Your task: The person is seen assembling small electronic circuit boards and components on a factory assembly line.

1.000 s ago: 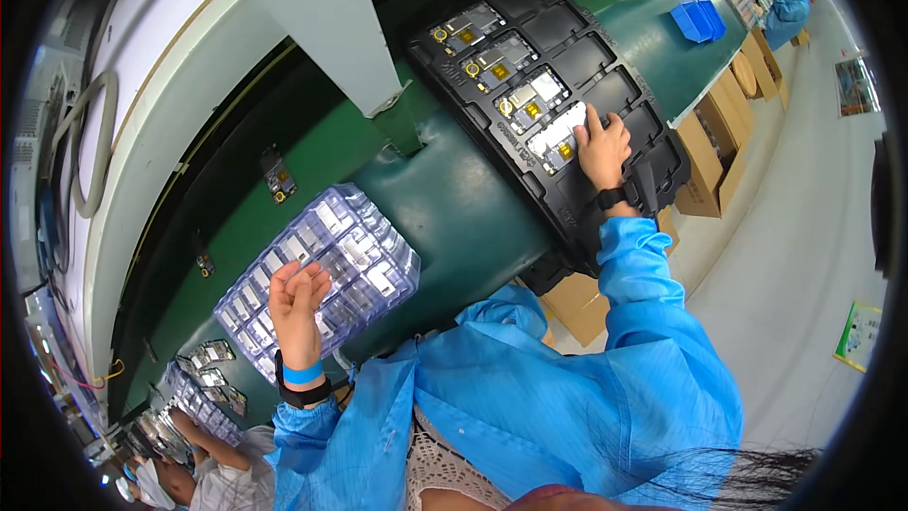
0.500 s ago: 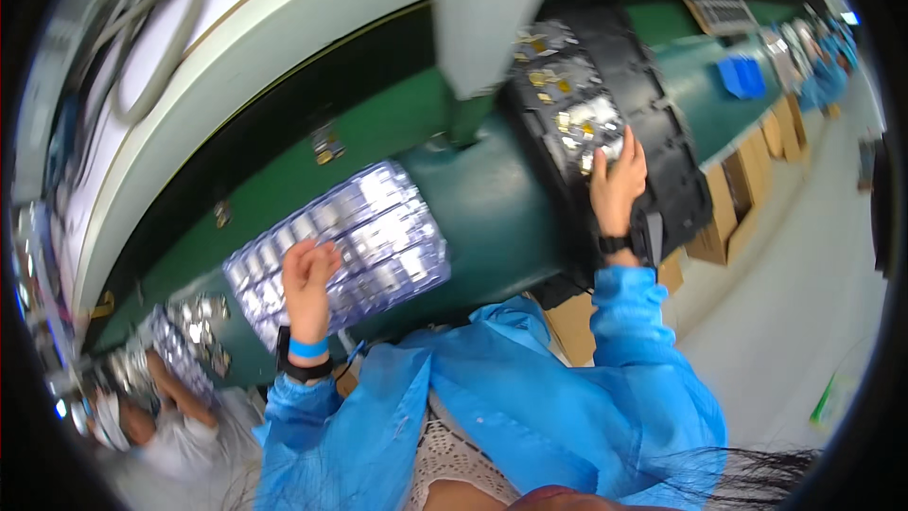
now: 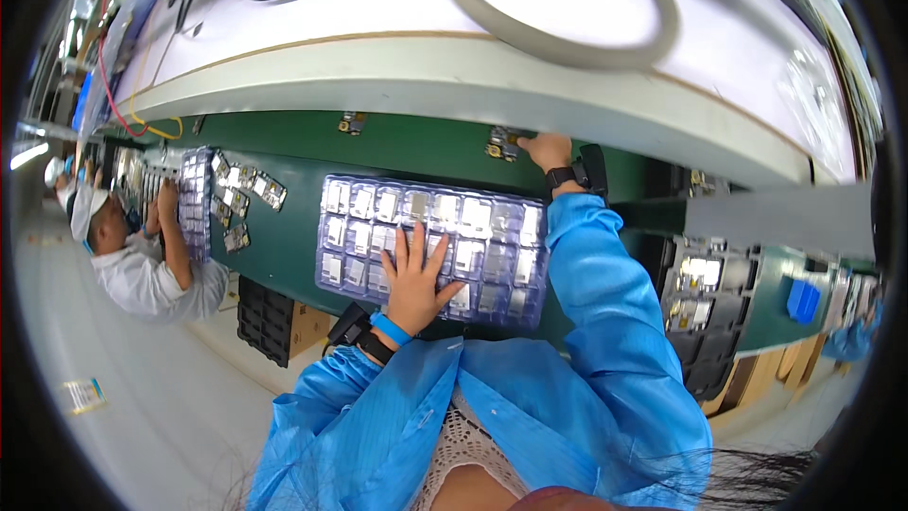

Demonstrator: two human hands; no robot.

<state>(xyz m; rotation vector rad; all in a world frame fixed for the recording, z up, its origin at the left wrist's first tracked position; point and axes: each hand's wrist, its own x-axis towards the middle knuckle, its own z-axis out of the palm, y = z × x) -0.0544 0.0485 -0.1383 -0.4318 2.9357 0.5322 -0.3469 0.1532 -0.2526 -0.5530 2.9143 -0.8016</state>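
A clear, violet-tinted tray (image 3: 492, 321) of silvery rectangular parts (image 3: 476, 218) is partly covered on the desk (image 3: 284, 255) by the wide-spread left hand (image 3: 413, 289); beyond, to the right, a dark, gold-patched circuit board (image 3: 500, 143) is met by the right hand (image 3: 549, 150), whose grip cannot be told.

Looks like an electronics factory. Shows a long green tabletop (image 3: 291, 232), loose circuit boards (image 3: 500, 145), a black parts tray (image 3: 685, 350) and a capped co-worker (image 3: 142, 270) farther along.
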